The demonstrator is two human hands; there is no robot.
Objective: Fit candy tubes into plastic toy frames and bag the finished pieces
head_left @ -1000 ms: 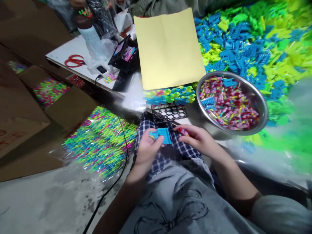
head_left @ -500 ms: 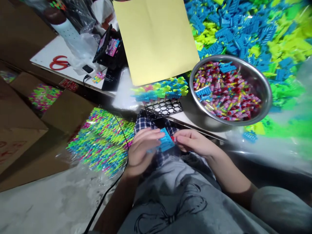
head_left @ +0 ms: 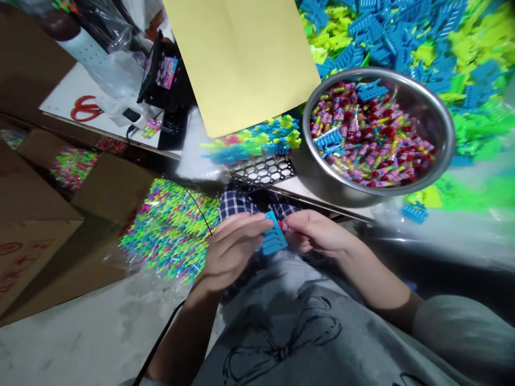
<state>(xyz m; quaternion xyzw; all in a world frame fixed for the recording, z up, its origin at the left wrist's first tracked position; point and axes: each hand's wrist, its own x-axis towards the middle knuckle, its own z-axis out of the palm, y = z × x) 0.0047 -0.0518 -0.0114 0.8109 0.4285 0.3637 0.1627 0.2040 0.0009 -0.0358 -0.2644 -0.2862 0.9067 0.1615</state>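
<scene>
Over my lap, my left hand [head_left: 233, 246] is closed on a flat blue plastic piece [head_left: 274, 238] with slots. My right hand [head_left: 316, 230] pinches a small red-and-pink wrapped piece [head_left: 284, 226] against the blue piece's right edge. Whether the two are joined I cannot tell. Beyond my hands, on the table, a steel bowl [head_left: 446, 145] holds many small red, pink and yellow wrapped pieces, with a couple of blue slotted pieces on top. A black honeycomb rack [head_left: 263, 174] at the table edge carries a row of blue and yellow pieces [head_left: 257, 140].
Yellow card [head_left: 245, 59] covers the back of the rack. Blue, yellow and green plastic pieces [head_left: 394, 37] are heaped behind the bowl. Red scissors [head_left: 85, 109] lie at the far left. A bag of coloured sticks [head_left: 173, 230] and cardboard boxes [head_left: 36, 230] flank me on the left.
My view has shifted slightly. My left fingers, blurred before, now show more sharply on the blue piece. My right hand still pinches the red-and-pink piece at its edge.
</scene>
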